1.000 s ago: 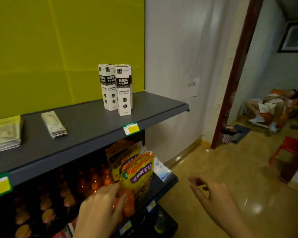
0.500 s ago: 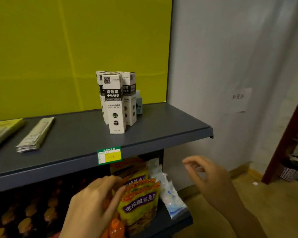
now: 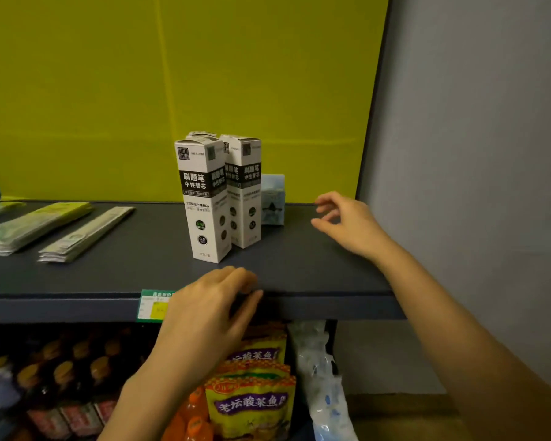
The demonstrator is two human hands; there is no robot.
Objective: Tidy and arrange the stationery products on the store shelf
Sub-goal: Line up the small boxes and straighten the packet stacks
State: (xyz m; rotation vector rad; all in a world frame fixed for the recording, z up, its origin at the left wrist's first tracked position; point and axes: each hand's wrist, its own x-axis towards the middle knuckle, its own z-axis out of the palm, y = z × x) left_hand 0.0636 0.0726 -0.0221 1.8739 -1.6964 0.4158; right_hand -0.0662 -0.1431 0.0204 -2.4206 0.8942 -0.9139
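Tall white refill boxes with black labels stand upright on the grey shelf [image 3: 315, 268]: a front box [image 3: 202, 202], a second box [image 3: 245, 192] just right of it, and a third mostly hidden behind them. A small pale blue box [image 3: 273, 200] sits behind the second one. My right hand [image 3: 350, 222] hovers over the shelf to the right of the boxes, fingers loosely curled, holding nothing. My left hand [image 3: 210, 310] is at the shelf's front edge below the front box, fingers bent over the lip, empty.
Flat stacks of packaged stationery [image 3: 86, 230] and greenish packets [image 3: 29, 224] lie on the shelf's left part. A green and yellow price tag [image 3: 155, 305] is on the shelf edge. Below are sauce pouches [image 3: 252, 405], bottles [image 3: 61, 374] and a plastic bag [image 3: 322, 377]. A grey wall bounds the right.
The view moved closer to the shelf. My left hand rose from the pouches below to the shelf's front edge. My right hand rose over the shelf beside the boxes.
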